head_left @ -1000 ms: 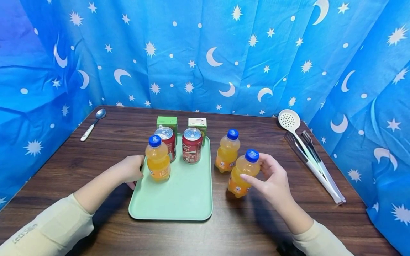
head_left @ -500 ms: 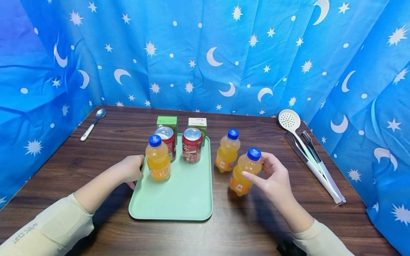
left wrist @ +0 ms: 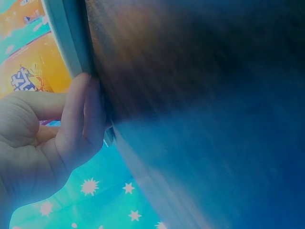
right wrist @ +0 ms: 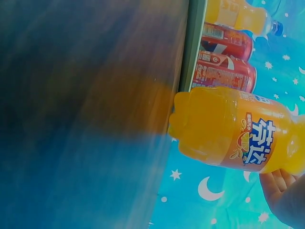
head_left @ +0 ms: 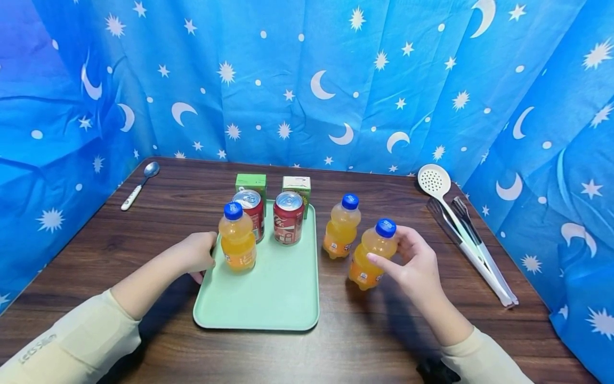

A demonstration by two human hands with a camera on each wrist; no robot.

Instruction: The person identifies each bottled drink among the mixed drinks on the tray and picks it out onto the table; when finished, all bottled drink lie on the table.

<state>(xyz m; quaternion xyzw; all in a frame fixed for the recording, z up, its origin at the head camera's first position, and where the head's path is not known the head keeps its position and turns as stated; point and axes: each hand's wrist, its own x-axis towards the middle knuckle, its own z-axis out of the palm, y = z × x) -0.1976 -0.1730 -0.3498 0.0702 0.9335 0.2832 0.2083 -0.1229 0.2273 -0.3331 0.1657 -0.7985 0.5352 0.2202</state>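
My left hand [head_left: 194, 255] grips the left edge of a light green tray [head_left: 259, 309]; the left wrist view shows the fingers curled at the rim. On the tray stand an orange soda bottle [head_left: 238, 245] with a blue cap and two red soda cans [head_left: 287, 221] [head_left: 255, 205]. My right hand [head_left: 416, 261] holds a second orange soda bottle [head_left: 371, 256], tilted slightly, thumb in front and fingers behind. Whether its base touches the table, I cannot tell. Behind it a third orange soda bottle [head_left: 341, 229] stands upright on the table, right of the tray.
Two green juice cartons [head_left: 251, 182] [head_left: 298, 184] stand behind the cans, partly hidden. A spoon [head_left: 139, 188] lies at the far left of the dark wooden table [head_left: 158, 224]. At the right lie a white skimmer [head_left: 434, 181] and tongs [head_left: 479, 256]. A blue curtain [head_left: 268, 106] surrounds the table.
My right hand has moved a little right and away from me with the bottle, which has shifted the same way. The left hand and the tray stay where they were.
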